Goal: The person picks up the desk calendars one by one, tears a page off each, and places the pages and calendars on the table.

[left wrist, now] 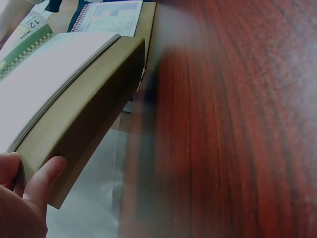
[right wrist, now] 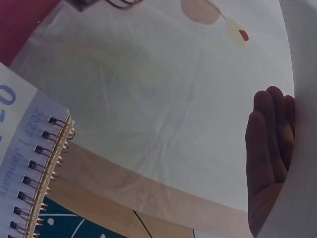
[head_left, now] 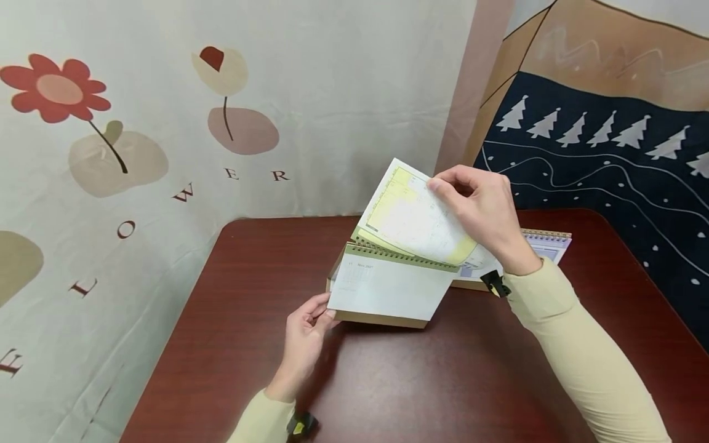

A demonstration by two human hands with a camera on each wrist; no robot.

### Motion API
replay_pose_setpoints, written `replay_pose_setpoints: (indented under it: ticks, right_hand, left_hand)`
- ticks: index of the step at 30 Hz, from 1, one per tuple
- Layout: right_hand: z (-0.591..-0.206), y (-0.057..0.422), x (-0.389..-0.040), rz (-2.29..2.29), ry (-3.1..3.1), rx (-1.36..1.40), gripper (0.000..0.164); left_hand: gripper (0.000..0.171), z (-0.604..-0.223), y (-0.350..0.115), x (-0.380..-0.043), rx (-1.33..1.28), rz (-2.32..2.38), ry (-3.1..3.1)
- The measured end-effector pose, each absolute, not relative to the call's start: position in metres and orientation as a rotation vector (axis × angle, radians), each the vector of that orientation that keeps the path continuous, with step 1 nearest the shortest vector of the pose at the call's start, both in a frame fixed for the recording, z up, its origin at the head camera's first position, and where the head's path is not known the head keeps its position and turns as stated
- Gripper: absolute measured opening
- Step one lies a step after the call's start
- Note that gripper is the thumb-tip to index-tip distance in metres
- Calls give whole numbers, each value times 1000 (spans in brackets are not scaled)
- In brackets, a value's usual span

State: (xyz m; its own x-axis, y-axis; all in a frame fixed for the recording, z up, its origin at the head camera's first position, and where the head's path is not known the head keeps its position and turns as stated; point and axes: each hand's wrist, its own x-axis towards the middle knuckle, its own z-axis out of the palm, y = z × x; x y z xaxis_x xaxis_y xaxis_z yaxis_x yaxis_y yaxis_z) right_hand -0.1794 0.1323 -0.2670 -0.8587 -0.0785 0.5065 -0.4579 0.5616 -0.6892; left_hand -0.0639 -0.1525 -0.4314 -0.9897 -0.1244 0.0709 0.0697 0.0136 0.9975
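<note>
A: In the head view, holding what?
B: With the left grip [head_left: 307, 332], pinching the near left corner of a tilted desk calendar [head_left: 393, 289]; can't tell about contact with the bench [head_left: 249, 271] beneath. With the right grip [head_left: 484, 206], pinching a raised yellow-and-white leaf [head_left: 415, 212]. Just behind the right grip, partly hidden, a lavender spiral calendar [head_left: 548, 246].
A: From the left wrist?
B: Clamping a corner of the cardboard stand [left wrist: 89, 94] with the left grip. Farther out from there, a page marked 12 [left wrist: 30, 27].
A: From the right?
B: Well apart from the right grip, "2027 January" on the lavender spiral calendar. Can't see the pinch past a pale sheet [right wrist: 304, 39].
A: Step in hand?
B: Looks like leafing through. Next, probably calls for guiding the leaf over while bracing with the left grip.
</note>
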Motion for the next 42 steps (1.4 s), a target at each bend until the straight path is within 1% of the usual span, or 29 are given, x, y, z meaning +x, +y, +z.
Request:
replay_pose_setpoints:
  ticks: [7,13,20,42]
  right_hand:
    - [-269,131,-185,1281,-2375,423,21]
    - [-270,132,-189,1303,-2366,409,20]
    - [-271,133,-193,1324,-2374,409,20]
    - [-275,140,-197,1575,-2430,285,31]
  left_hand:
    - [31,-433,-152,-58,52,-2137,-2161]
    - [32,-432,-152,-57,6,-2143,-2175]
    - [33,-430,-153,-56,16,-2104,-2220]
    - [35,-422,-146,-51,34,-2093,-2253]
